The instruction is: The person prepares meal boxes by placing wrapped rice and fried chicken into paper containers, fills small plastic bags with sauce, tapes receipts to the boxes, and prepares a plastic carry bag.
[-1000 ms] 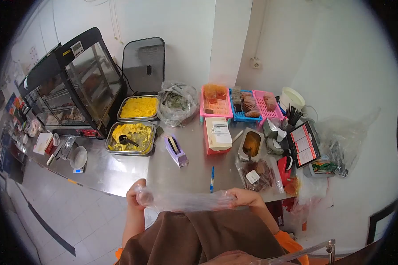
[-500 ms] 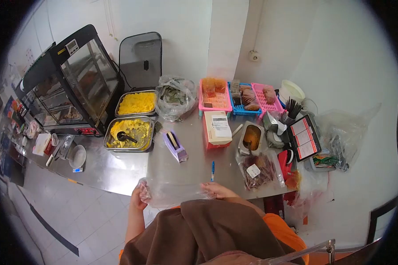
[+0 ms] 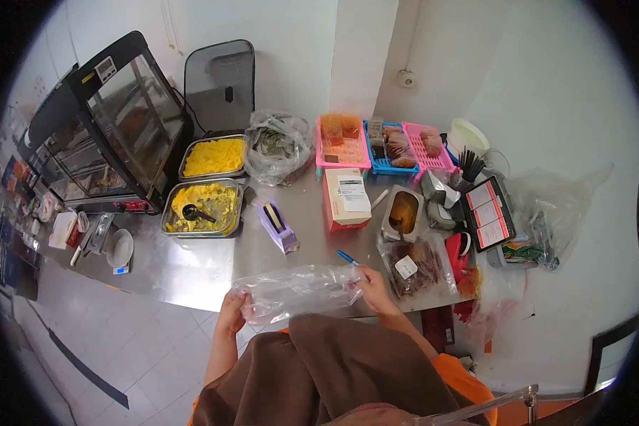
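A clear plastic bag [image 3: 298,292] is stretched sideways over the front edge of the steel counter. My left hand [image 3: 233,309] is closed on its left end. At the right end my right hand [image 3: 373,290] grips the plastic, close to a blue pen [image 3: 347,257] that lies on the counter just beyond it. A purple tape dispenser [image 3: 277,226] stands past the bag, and a red and cream box [image 3: 346,199] with a paper label is farther back.
On the left are a glass display warmer [image 3: 113,128], a tray of yellow food with a black scoop [image 3: 202,206] and a small scale [image 3: 121,270]. Pink [image 3: 341,155] and blue baskets stand behind. A tablet [image 3: 488,214] and bagged dark food [image 3: 413,271] are right.
My hands moved forward over the counter, and the bag between them is spread wider. The pen has shifted from upright in view to slanted beside my right hand.
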The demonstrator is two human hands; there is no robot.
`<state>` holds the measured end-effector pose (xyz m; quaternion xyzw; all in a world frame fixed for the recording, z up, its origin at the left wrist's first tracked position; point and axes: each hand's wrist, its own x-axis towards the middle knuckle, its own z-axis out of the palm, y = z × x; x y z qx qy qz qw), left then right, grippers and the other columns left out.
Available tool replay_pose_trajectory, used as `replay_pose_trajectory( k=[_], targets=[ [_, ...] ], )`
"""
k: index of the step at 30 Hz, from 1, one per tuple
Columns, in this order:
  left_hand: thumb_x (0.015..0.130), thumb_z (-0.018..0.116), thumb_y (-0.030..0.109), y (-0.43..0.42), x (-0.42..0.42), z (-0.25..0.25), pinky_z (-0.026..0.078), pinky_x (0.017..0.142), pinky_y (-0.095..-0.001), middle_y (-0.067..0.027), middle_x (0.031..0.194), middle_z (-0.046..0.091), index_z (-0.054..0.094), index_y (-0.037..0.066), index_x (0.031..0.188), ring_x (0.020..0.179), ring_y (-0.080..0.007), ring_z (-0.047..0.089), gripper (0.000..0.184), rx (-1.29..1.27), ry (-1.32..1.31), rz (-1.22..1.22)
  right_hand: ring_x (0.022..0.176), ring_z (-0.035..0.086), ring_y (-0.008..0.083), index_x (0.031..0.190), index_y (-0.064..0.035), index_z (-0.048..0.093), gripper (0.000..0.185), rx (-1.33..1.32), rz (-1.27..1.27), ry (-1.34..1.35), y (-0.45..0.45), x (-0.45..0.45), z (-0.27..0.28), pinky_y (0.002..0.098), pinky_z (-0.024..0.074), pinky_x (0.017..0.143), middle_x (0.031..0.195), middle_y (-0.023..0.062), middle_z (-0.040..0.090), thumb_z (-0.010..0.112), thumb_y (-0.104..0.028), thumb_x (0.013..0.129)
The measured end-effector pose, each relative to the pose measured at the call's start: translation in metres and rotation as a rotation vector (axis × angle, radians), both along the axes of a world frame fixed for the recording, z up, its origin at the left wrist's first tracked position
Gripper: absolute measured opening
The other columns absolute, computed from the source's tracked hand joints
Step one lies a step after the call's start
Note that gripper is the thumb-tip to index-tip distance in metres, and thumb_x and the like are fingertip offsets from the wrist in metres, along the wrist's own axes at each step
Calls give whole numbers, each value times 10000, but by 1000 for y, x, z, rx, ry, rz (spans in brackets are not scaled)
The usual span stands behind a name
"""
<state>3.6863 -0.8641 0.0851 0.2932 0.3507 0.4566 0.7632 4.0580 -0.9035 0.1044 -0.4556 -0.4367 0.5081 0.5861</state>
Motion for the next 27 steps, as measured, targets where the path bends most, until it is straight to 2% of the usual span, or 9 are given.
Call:
replay_pose_trajectory(
  k=[3,6,9,11,18,21,24,25,27],
  targets=[
    [867,586,196,1,4,1,517,661,-316,-42,841,598,540,78,1046,703,-173,595,219,-49,42,76,688,544,97,943,20,598,163,-149,-107,352,-4,-19,27,239,421,545,843,10,591,501,22,813],
    [869,587,245,2,23,30,514,647,-314,-28,824,580,535,83,1015,712,-155,579,224,-113,56,257,698,548,88,1005,7,574,203,-122,48,360,-5,-3,3,223,427,544,893,8,587,534,-9,807],
    [867,587,278,10,14,15,498,618,-302,-12,809,568,540,84,982,697,-130,556,230,-63,-114,199,640,515,66,1068,-5,547,256,-161,167,-194,-10,-3,7,206,394,512,853,17,589,580,-86,827],
    [869,586,284,14,14,10,482,597,-287,-4,801,563,548,85,967,679,-116,544,224,-39,-91,147,627,512,59,1076,-16,552,281,-298,452,-309,-18,2,40,204,389,508,821,16,596,606,-153,837],
    [884,582,287,14,31,-15,418,567,-245,14,789,546,571,81,968,685,-90,515,223,-104,308,-47,585,527,152,886,-15,603,311,-572,267,359,-21,36,-8,280,412,550,744,42,613,643,-319,832],
    [855,615,354,13,54,-45,414,621,-249,11,872,541,541,75,1058,749,-90,501,353,-144,393,-168,724,579,259,885,-65,613,234,-402,-310,-777,-15,13,-22,393,464,637,790,62,605,645,-283,804],
    [772,717,294,6,69,-47,451,727,-299,-42,915,537,461,50,1150,847,-145,523,517,-9,440,-190,892,525,324,895,-101,623,213,83,-445,-1385,-17,-21,-6,426,437,755,976,113,562,640,-255,750],
    [764,724,284,10,71,-50,452,756,-308,-66,941,537,450,48,1163,869,-162,527,539,44,552,-157,1039,452,319,923,-114,618,242,126,-179,-1304,-21,-25,-23,439,379,863,1143,126,493,643,-228,710],
    [747,739,264,24,71,-76,454,814,-325,-115,993,536,426,46,1189,915,-197,535,585,145,778,-99,1064,443,308,972,-130,614,304,145,20,-1455,-18,-33,-49,423,364,881,1126,114,504,670,-255,701]
  ],
)
